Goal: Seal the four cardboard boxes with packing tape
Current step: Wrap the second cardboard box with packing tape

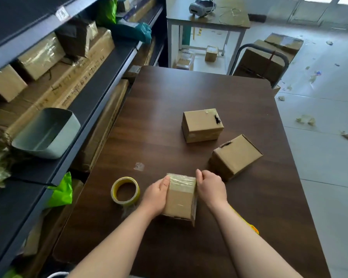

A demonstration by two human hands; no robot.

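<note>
Stockroom shelving flanks a dark wooden bench (189,93). Near its front, the taped box (181,199) lies lengthwise, pointing away from the person. The left hand (157,194) and right hand (211,187) clasp its sides, probably smoothing tape down. The tape roll (125,190) sits just left.

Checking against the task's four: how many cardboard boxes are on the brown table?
3: the held box between the left hand and right hand, the middle box, the right box. No fourth shows on the table; it may be out of view.
</note>
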